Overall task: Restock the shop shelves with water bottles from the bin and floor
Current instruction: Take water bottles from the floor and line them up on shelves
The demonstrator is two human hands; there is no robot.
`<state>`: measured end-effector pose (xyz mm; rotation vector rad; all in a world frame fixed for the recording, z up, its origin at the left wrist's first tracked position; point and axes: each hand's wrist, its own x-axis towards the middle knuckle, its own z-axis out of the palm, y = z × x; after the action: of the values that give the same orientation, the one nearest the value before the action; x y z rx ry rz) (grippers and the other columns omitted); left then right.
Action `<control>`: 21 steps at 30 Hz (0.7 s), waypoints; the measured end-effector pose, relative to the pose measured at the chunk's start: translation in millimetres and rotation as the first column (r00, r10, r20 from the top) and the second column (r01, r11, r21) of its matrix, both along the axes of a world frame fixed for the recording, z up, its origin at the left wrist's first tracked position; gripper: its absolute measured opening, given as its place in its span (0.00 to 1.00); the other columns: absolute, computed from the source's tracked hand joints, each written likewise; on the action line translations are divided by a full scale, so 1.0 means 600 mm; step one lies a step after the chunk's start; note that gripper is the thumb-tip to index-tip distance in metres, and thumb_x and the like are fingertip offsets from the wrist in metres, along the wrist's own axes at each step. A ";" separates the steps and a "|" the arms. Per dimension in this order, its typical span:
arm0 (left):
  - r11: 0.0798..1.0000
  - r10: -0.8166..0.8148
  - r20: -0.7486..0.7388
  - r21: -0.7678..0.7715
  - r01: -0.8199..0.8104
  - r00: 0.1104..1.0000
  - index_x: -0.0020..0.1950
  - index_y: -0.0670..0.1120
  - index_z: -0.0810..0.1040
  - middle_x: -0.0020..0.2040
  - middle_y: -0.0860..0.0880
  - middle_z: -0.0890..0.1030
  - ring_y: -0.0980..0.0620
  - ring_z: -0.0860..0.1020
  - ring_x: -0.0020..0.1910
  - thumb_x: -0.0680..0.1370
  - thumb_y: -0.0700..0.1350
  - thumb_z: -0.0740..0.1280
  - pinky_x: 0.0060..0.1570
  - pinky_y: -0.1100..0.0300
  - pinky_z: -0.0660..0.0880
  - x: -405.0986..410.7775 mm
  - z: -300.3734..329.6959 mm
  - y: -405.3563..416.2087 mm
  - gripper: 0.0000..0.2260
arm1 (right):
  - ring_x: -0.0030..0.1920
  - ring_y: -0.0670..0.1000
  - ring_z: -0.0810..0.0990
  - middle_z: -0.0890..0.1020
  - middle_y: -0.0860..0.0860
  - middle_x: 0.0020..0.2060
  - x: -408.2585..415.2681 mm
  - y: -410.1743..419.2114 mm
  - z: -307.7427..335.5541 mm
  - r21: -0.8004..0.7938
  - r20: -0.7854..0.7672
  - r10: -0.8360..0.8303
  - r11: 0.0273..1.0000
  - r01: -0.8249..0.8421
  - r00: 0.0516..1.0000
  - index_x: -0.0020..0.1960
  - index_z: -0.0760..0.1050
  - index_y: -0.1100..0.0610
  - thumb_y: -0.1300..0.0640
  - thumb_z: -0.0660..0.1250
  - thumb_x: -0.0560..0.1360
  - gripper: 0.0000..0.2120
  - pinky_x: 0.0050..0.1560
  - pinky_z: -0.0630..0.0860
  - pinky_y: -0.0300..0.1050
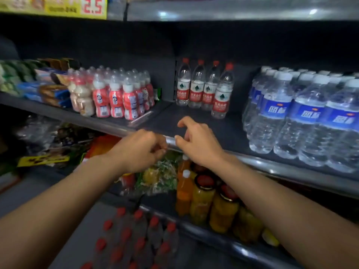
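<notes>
We hold both hands out over the front lip of the middle shelf (229, 131). Our left hand (141, 150) has its fingers curled loosely inward and grips nothing we can make out. Our right hand (196, 140), just beside it, is loosely spread with bent fingers and also holds nothing.

Beyond the right hand, at the back of the shelf, stand four red-label water bottles (204, 90) with red caps; the one farthest right sits a little forward of the others. Well to the right of both hands are the blue-label water bottles (303, 117), packed close. Beyond the left hand stand small pink drink bottles (116, 98).

Below our forearms, near the floor, a cluster of red-capped bottles (136, 239) shows only as blurred caps. Under the right hand, on the lower shelf, are jars of yellow fruit (213, 202) and orange juice bottles (184, 189).
</notes>
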<state>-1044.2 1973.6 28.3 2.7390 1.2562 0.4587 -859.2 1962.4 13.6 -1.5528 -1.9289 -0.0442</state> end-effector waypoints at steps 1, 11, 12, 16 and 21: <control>1.000 0.016 -0.014 -0.021 -0.016 1.000 0.48 0.52 0.79 0.43 0.52 0.81 0.49 0.78 0.44 0.77 0.48 0.65 0.46 0.54 0.76 -0.015 -0.021 -0.012 0.03 | 0.40 0.51 0.77 0.77 0.48 0.37 -0.015 -0.018 -0.026 -0.027 0.001 0.032 0.999 -0.032 0.999 0.59 0.70 0.52 0.50 0.65 0.76 0.14 0.37 0.74 0.49; 0.952 0.045 -0.202 -0.290 -0.104 0.978 0.46 0.47 0.77 0.47 0.46 0.80 0.44 0.78 0.50 0.75 0.46 0.62 0.49 0.51 0.74 -0.120 -0.292 -0.137 0.05 | 0.42 0.56 0.78 0.76 0.50 0.41 -0.107 -0.147 -0.302 -0.353 0.042 0.177 0.923 -0.151 0.983 0.57 0.69 0.53 0.52 0.63 0.76 0.11 0.35 0.72 0.49; 0.942 0.044 -0.219 -0.317 -0.114 0.975 0.47 0.47 0.78 0.48 0.46 0.80 0.44 0.78 0.51 0.75 0.45 0.62 0.50 0.52 0.74 -0.122 -0.321 -0.151 0.06 | 0.45 0.58 0.78 0.78 0.52 0.44 -0.113 -0.160 -0.328 -0.387 0.051 0.187 0.909 -0.154 0.981 0.57 0.69 0.53 0.52 0.63 0.76 0.12 0.37 0.72 0.49; 0.894 0.020 -0.300 -0.422 -0.151 0.954 0.52 0.48 0.78 0.54 0.47 0.81 0.45 0.78 0.56 0.76 0.48 0.61 0.52 0.54 0.74 -0.125 -0.429 -0.215 0.09 | 0.53 0.62 0.78 0.78 0.57 0.55 -0.140 -0.204 -0.420 -0.541 0.026 0.270 0.813 -0.214 0.962 0.60 0.68 0.55 0.54 0.63 0.74 0.15 0.46 0.75 0.51; 0.811 -0.043 -0.414 -0.547 -0.210 0.909 0.58 0.47 0.76 0.61 0.44 0.78 0.43 0.77 0.60 0.78 0.47 0.59 0.57 0.53 0.72 -0.137 -0.516 -0.269 0.11 | 0.57 0.63 0.76 0.77 0.59 0.59 -0.172 -0.220 -0.477 -0.654 0.048 0.349 0.719 -0.235 0.936 0.70 0.61 0.53 0.54 0.64 0.74 0.26 0.53 0.76 0.56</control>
<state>-1126.5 1812.3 -281.0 2.2959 1.3191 -0.4705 -962.3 1830.3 -272.4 -1.6552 -2.4699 0.7244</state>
